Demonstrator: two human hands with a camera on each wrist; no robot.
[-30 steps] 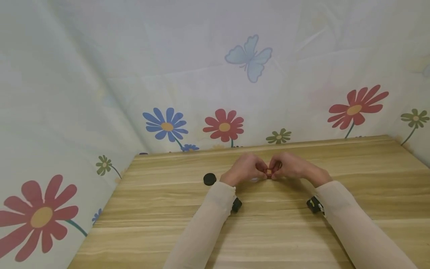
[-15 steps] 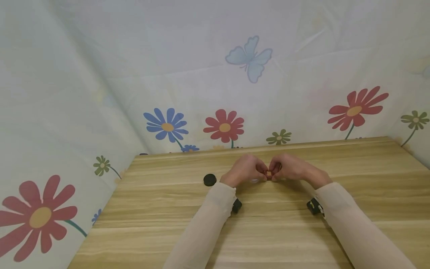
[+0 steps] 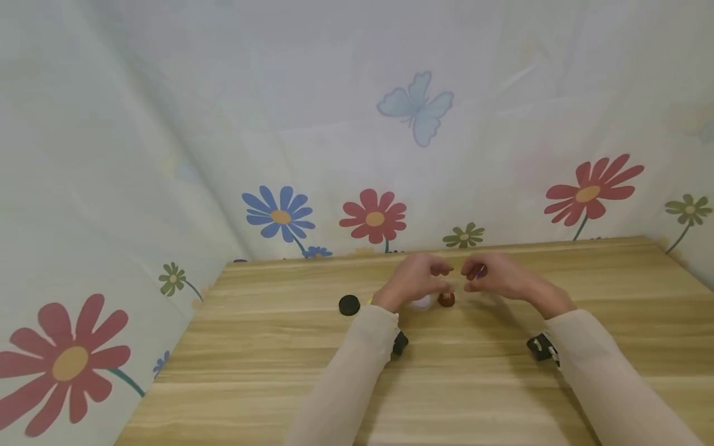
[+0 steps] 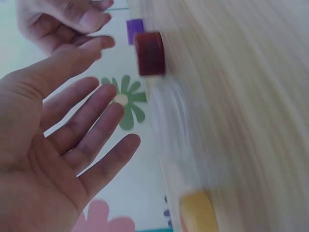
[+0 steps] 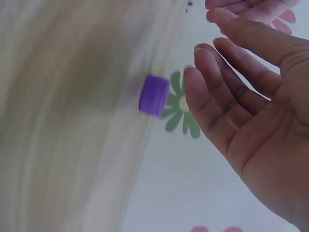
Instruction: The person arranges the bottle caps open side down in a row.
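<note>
My left hand (image 3: pixel 414 279) hovers over the table with its fingers spread and nothing in its grasp. Facing it across a small gap, my right hand (image 3: pixel 506 279) is also free of any object, its fingers loosely bent. A small, dark red, round piece (image 3: pixel 446 300) sits on the tabletop just below the left fingertips; from the left wrist it looks like a short, thick disc (image 4: pixel 151 54). Beside it lies a clear round thing (image 4: pixel 170 113), blurred. A small purple block (image 5: pixel 154 95) stands beyond the right hand, mostly hidden by it in the head view.
A black disc (image 3: pixel 349 305) lies left of the left wrist. Something yellow (image 4: pixel 199 212) rests past the clear thing, mostly covered by the left hand in the head view. The wood-grain table (image 3: pixel 268 371) meets a flower-printed cloth (image 3: pixel 312 124) at its back edge.
Both hands had pinched the dark red piece between them. Now they have let go and drawn apart and slightly up, leaving it on the table. The head view has tilted up slightly.
</note>
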